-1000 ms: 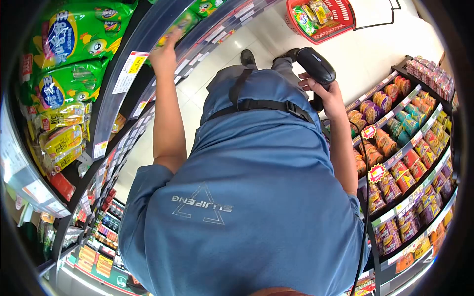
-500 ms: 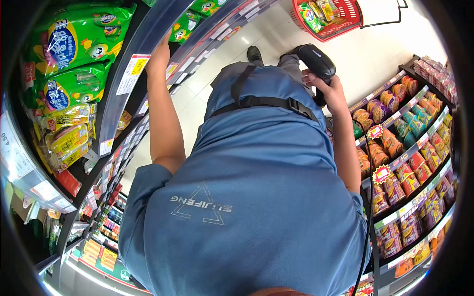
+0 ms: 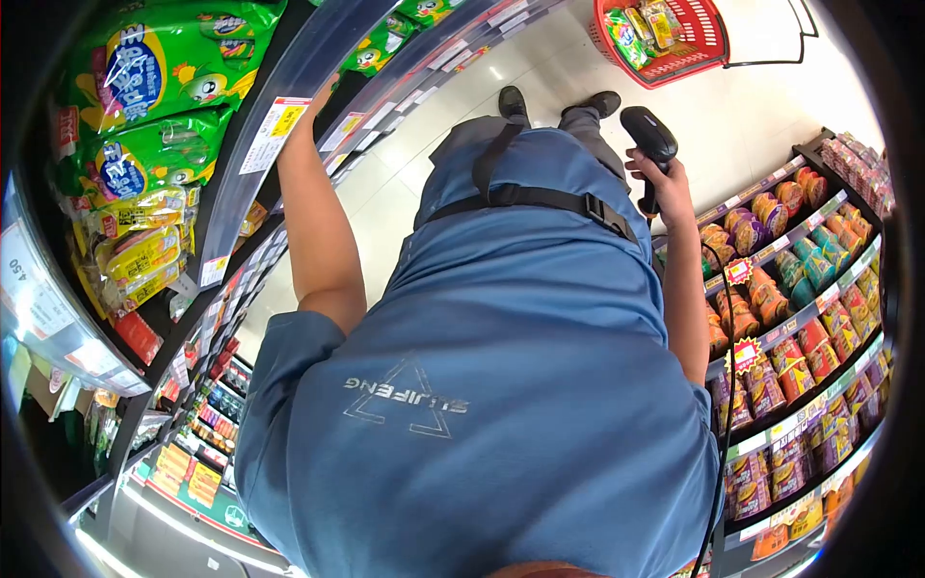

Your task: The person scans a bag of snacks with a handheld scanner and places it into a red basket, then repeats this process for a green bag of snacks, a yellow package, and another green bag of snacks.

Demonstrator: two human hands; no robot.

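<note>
The left hand (image 3: pixel 310 101) is reaching up into the left-hand shelving and is now sliding in behind the shelf rail (image 3: pixel 252 183). A second ago it was lying in plain view on a green packet (image 3: pixel 371 56). Its fingers are hidden, so whether it is open or closed cannot be told. The right hand (image 3: pixel 665 183) is gripping the black scanner (image 3: pixel 647 133) by the handle. It is carrying the scanner out to the right of the body, away from the spot before the chest where it sat earlier. In my judgement the scanner is standing idle while the reach proceeds. Its cable (image 3: pixel 727 337) is trailing past the noodle cups (image 3: pixel 780 279). A red basket (image 3: pixel 674 43) is sitting on the floor ahead, and the rail and its price label (image 3: pixel 275 130) are blocking the view.
</note>
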